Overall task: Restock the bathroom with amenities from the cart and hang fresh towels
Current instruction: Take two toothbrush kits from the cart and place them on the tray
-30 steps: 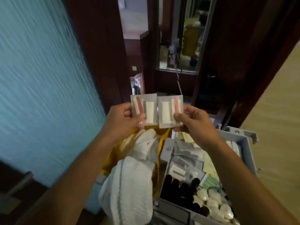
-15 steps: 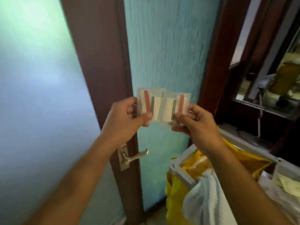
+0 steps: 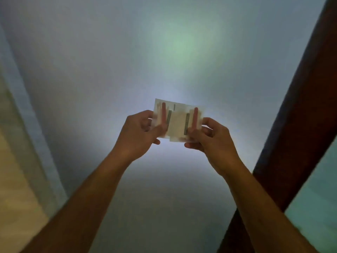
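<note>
I hold two small clear amenity packets in front of me, each with a pink strip and white contents. My left hand [image 3: 139, 133] pinches the left packet [image 3: 162, 114] at its lower left. My right hand [image 3: 209, 138] pinches the right packet [image 3: 182, 125] at its lower right. The two packets overlap in the middle, the right one in front. The cart and the towels are out of view.
A frosted glass panel [image 3: 127, 61] fills the view behind my hands. A dark wooden door frame [image 3: 295, 125] slants along the right, with teal textured glass [image 3: 317, 207] beyond it. A pale wall edge [image 3: 16, 161] runs down the left.
My view has swung left from the cart to the frosted glass panel. The two packets, side by side before, have come together and now overlap.
</note>
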A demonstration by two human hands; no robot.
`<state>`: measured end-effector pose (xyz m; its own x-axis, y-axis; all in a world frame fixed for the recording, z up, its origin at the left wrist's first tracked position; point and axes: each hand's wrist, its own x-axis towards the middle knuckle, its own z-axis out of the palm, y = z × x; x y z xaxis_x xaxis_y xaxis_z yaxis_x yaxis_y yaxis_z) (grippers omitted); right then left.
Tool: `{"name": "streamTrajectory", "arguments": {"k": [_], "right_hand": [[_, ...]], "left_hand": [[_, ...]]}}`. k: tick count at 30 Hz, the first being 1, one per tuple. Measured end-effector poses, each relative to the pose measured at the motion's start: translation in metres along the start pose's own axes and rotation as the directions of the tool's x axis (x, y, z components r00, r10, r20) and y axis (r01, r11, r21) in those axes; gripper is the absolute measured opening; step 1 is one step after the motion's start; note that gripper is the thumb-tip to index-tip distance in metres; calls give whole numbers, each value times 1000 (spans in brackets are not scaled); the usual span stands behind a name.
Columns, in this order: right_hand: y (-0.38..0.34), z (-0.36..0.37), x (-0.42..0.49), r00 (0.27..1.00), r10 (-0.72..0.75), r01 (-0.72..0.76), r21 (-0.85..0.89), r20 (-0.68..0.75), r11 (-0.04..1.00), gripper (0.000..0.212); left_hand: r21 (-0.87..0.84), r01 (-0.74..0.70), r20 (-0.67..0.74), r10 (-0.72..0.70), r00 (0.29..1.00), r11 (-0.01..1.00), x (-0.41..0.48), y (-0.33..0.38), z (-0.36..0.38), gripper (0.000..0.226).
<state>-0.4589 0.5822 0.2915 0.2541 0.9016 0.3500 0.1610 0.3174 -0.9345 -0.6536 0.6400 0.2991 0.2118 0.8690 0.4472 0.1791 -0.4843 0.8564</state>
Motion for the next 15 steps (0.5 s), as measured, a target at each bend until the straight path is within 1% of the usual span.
{"name": "streamTrajectory", "arguments": {"k": [4, 8, 11, 15], "right_hand": [[6, 97, 26, 973, -18, 5, 59, 229, 998, 16], [12, 182, 35, 897, -42, -18, 131, 441, 991, 19], [22, 236, 36, 819, -52, -58, 172, 572, 983, 14], [34, 296, 29, 696, -44, -128, 185, 716, 974, 17]], "left_hand": [[133, 100, -213, -70, 975, 986, -21, -26, -90, 26], [216, 210, -395, -112, 912, 954, -59, -40, -160, 18], [230, 314, -528, -152, 835, 921, -87, -44, -200, 20], [214, 444, -695, -184, 695, 870, -125, -45, -230, 17]]}}
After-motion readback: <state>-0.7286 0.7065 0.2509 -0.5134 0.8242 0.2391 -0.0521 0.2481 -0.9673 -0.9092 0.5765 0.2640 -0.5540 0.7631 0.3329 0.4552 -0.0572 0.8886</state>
